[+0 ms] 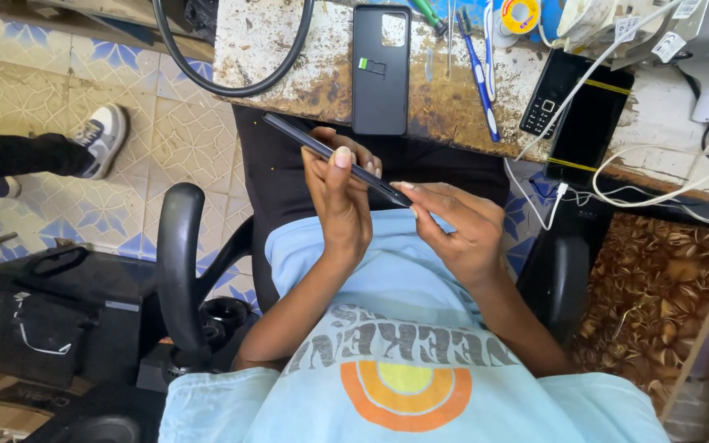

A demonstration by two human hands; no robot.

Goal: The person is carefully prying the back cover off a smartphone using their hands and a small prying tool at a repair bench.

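Observation:
A slim dark smartphone is held edge-on above my lap, tilted from upper left to lower right. My left hand grips its middle, thumb on the upper side and fingers wrapped underneath. My right hand pinches the phone's lower right end with its fingertips. Both hands sit just in front of the worn workbench. On the bench, directly beyond the phone, lies a black phone case face down.
On the bench are a small keypad phone, a dark phone with a yellow band, a blue tool, white cables and a black cable loop. Black chair armrests flank me. Another person's shoe rests on the tiled floor at left.

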